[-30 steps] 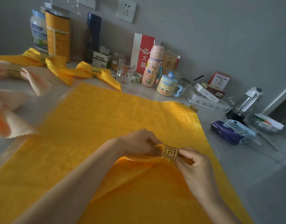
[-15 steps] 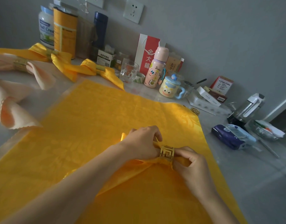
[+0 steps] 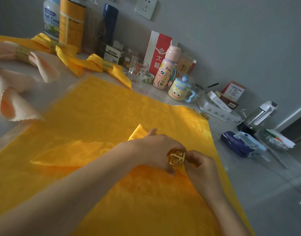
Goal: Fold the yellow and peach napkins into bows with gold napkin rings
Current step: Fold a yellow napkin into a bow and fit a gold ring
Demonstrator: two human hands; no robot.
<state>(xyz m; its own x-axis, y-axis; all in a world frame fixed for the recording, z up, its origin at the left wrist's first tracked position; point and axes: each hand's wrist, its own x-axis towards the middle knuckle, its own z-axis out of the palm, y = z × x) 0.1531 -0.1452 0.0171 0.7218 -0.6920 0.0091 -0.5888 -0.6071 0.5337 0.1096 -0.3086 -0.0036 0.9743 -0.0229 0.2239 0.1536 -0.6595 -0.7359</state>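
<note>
Ring (image 3: 176, 159) pinched by L hand (image 3: 155, 149), R hand (image 3: 201, 169) fingers (image 3: 191, 155), prob. on napkin (image 3: 112, 108), near its R edge.

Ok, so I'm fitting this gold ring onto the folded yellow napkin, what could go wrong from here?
The left hand and right hand both pinch the gold ring, hiding the fabric inside it; the folded yellow napkin may bunch or unfold there.
The napkin lies on a flat yellow cloth, so the grip could catch that layer too.
Tugging that cloth might knock the spare ring at its far corner.
</note>
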